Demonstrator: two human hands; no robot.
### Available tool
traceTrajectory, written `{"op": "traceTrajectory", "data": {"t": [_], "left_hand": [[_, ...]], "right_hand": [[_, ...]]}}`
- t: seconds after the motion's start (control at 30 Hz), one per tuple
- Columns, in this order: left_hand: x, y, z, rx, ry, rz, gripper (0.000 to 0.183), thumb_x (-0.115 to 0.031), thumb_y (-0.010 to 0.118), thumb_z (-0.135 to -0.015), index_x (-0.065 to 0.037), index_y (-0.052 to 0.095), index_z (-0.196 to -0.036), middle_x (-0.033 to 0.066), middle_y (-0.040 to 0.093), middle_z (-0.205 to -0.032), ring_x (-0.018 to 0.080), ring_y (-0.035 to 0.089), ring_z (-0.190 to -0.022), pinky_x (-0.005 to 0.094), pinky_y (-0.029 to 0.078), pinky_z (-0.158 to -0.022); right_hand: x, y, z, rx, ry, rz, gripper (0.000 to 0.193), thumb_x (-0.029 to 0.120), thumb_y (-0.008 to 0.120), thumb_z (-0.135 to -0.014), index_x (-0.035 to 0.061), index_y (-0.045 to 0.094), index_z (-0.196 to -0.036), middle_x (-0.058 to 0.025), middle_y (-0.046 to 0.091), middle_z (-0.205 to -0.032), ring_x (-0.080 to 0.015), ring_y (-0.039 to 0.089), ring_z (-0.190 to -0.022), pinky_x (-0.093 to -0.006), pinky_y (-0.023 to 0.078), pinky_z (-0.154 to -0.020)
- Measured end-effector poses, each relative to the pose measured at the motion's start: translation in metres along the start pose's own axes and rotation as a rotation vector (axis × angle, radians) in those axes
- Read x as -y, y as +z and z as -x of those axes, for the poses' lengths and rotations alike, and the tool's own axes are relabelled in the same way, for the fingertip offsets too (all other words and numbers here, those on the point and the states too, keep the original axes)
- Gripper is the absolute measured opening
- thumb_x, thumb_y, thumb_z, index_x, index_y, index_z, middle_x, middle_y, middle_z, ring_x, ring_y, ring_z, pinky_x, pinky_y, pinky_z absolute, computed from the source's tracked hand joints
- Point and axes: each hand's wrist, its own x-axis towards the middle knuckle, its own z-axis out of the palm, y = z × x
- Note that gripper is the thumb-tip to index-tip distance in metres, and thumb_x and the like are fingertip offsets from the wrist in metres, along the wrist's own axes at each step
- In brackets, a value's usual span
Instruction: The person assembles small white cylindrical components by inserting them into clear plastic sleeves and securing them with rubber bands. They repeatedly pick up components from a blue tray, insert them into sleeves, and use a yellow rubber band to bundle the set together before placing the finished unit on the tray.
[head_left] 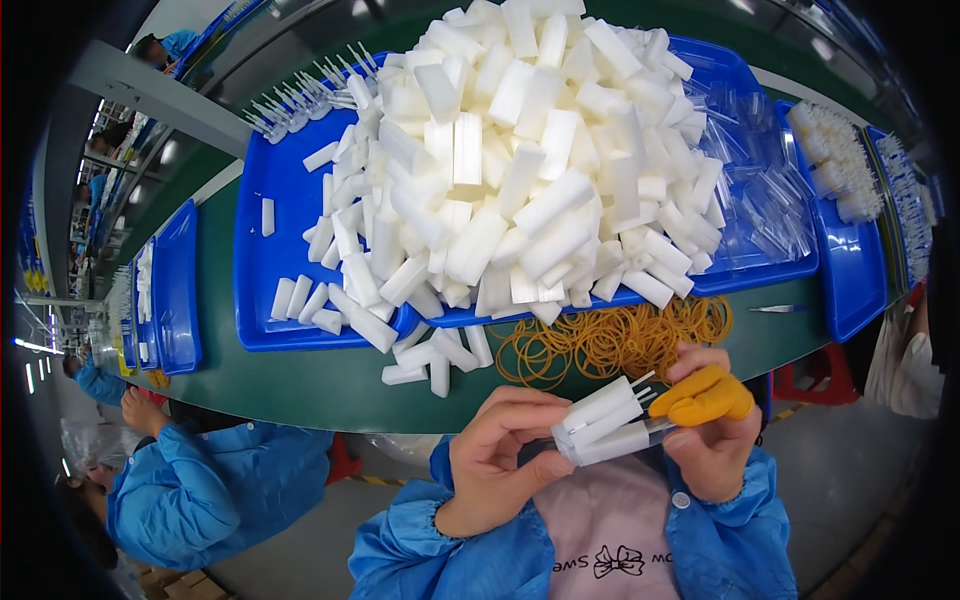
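Observation:
My left hand (pixel 503 455) grips one end of a bundle of white foam blocks (pixel 606 418) set on a clear plastic base, held just off the table's near edge. Thin white rods stick out from the bundle's other end. My right hand (pixel 712 420) is closed at that rod end, with yellow finger covers on some of its fingers. Its fingertips touch the bundle near a small clear piece; what exactly they pinch is partly hidden. Just beyond my hands lies a heap of tan rubber bands (pixel 620 340).
A big pile of white foam blocks (pixel 540 170) overflows a blue tray (pixel 300 338). Rod racks (pixel 300 105) stand at its far left, clear plastic sheets (pixel 765 200) at right. Tweezers (pixel 778 309) lie on the green table (pixel 260 390). A co-worker in a blue smock (pixel 220 490) sits at left.

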Motion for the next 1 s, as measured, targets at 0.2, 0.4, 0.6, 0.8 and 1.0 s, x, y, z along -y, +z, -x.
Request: {"op": "traceTrajectory", "data": {"t": [0.2,0.4,0.6,0.8,1.0], "left_hand": [[0.004,0.004,-0.001,0.009,-0.027,0.02,0.037,0.005,0.068,-0.076,0.006,0.055,-0.11,0.0156,0.048,-0.115,0.0238,0.057,-0.104,0.0352,0.048,-0.093],[0.007,0.001,-0.005,0.023,-0.068,0.024,0.038,0.008,0.067,-0.075,0.007,0.054,-0.111,0.0156,0.046,-0.117,0.0241,0.055,-0.106,0.0352,0.048,-0.093],[-0.007,0.004,-0.01,0.057,-0.057,-0.023,0.042,0.01,0.069,-0.072,0.007,0.053,-0.111,0.0149,0.046,-0.116,0.0235,0.054,-0.107,0.0351,0.047,-0.093],[0.004,-0.002,-0.01,-0.043,-0.094,0.039,0.042,0.003,0.073,-0.071,0.009,0.053,-0.108,0.0153,0.051,-0.111,0.0238,0.056,-0.104,0.0354,0.047,-0.092],[0.004,0.003,-0.01,-0.058,-0.058,0.083,0.04,0.005,0.072,-0.071,0.008,0.054,-0.107,0.0147,0.052,-0.108,0.024,0.058,-0.101,0.0363,0.047,-0.091]], "right_hand": [[0.0,0.004,0.004,0.004,-0.017,0.035,0.023,0.01,0.073,-0.066,0.0032,0.065,-0.087,-0.0085,0.064,-0.091,-0.0265,0.052,-0.1,-0.047,0.031,-0.097],[0.001,0.01,0.001,-0.058,0.02,0.02,0.024,0.01,0.074,-0.065,0.0027,0.065,-0.087,-0.0093,0.062,-0.091,-0.0267,0.052,-0.099,-0.0467,0.032,-0.095],[0.006,-0.003,-0.005,0.098,-0.105,0.141,0.033,0.013,0.079,-0.064,0.004,0.065,-0.092,-0.0092,0.06,-0.1,-0.0271,0.053,-0.099,-0.0421,0.037,-0.093],[0.002,-0.058,-0.048,-0.168,0.042,0.387,0.033,0.018,0.072,-0.072,0.0023,0.063,-0.1,-0.0105,0.061,-0.095,-0.0218,0.058,-0.095,-0.0331,0.044,-0.085],[-0.034,-0.086,-0.079,-0.175,-0.032,1.194,0.038,0.01,0.069,-0.072,0.0043,0.059,-0.108,-0.0097,0.061,-0.087,-0.024,0.057,-0.074,-0.0346,0.044,-0.07]]}}
